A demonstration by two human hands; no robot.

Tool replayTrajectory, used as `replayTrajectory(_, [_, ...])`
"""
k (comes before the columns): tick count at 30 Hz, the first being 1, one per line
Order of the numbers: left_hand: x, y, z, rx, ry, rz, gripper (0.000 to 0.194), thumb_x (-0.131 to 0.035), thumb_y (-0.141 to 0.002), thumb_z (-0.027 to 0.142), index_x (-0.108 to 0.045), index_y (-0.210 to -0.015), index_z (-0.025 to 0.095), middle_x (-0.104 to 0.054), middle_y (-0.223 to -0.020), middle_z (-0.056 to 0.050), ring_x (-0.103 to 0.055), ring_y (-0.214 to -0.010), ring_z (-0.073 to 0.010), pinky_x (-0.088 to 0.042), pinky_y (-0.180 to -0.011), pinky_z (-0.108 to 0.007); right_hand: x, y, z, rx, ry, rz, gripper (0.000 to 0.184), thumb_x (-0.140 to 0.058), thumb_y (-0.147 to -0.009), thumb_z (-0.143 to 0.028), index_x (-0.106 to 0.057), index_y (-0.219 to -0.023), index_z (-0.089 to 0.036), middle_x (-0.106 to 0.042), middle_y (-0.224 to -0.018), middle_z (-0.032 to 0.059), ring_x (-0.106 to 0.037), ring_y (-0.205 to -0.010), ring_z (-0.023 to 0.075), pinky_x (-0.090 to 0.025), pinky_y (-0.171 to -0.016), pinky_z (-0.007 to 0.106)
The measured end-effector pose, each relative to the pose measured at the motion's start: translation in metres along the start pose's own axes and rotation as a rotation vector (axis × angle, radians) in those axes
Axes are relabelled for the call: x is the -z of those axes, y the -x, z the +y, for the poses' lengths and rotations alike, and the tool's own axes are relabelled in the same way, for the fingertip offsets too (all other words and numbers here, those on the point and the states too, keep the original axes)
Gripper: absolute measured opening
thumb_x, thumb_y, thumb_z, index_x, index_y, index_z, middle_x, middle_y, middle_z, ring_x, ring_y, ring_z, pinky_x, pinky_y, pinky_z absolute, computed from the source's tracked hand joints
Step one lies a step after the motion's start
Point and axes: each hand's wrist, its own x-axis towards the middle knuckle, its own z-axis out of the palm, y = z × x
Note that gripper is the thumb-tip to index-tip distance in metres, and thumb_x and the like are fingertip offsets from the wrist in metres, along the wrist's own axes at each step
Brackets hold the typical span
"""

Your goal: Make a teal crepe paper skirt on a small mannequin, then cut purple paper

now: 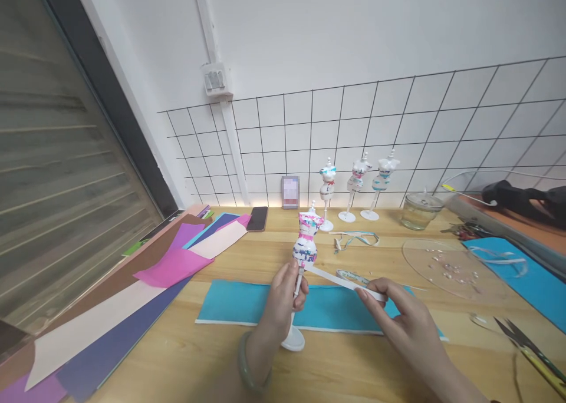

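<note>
Gripped: mini mannequin (306, 238) stem, left hand (285, 297); white strip (338, 278) pinched by right hand (404, 314), at mannequin's four o'clock.

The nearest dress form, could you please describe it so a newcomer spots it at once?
On the wooden table lies a blue strip. Over it, the left hand grips the stand of a small white dress form with pink shoulders and waist. Unlike the three forms by the wall, it is held.
</note>
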Motion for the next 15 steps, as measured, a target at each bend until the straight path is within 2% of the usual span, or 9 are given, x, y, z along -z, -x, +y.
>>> replayTrajectory(15, [-0.0027, 0.0033, 0.0017, 0.015, -0.013, -0.026, 0.035, -0.045, -0.08, 0.051, -0.042, -0.073, 0.017, -0.047, -0.063, 0.004, -0.027, -0.039, -0.001, -0.014, -0.039, -0.019, -0.0037, 0.0003, 0.0014, -0.06, 0.011, -0.022, 0.024, -0.047, -0.083, -0.041, -0.05, -0.069, -0.022, -0.05, -0.059, -0.001, -0.049, -0.055, 0.0137, -0.038, -0.045, 0.022])
